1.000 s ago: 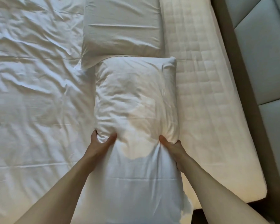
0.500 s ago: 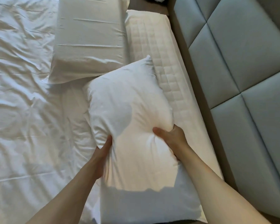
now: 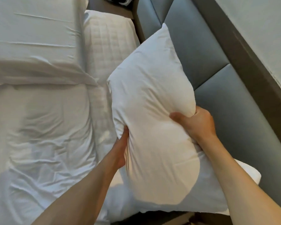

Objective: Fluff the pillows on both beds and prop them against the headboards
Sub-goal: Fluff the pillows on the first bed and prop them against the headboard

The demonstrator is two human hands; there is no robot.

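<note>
A plump white pillow point(image 3: 152, 101) is held up off the bed, tilted with its far corner against the grey padded headboard point(image 3: 217, 88). My left hand point(image 3: 120, 148) grips its left edge and my right hand point(image 3: 196, 122) squeezes its right edge next to the headboard. A second white pillow point(image 3: 34, 38) lies flat on the bed at the upper left.
The rumpled white sheet point(image 3: 44, 130) covers the bed on the left. A strip of quilted mattress pad point(image 3: 107, 46) shows between the flat pillow and the headboard. A dark frame and pale wall point(image 3: 258, 30) run behind the headboard. A dark object point(image 3: 117, 0) sits at the top edge.
Both hands have lifted the pillow off the bed and swung it right, so its far corner now reaches the headboard. The view has turned toward the headboard.
</note>
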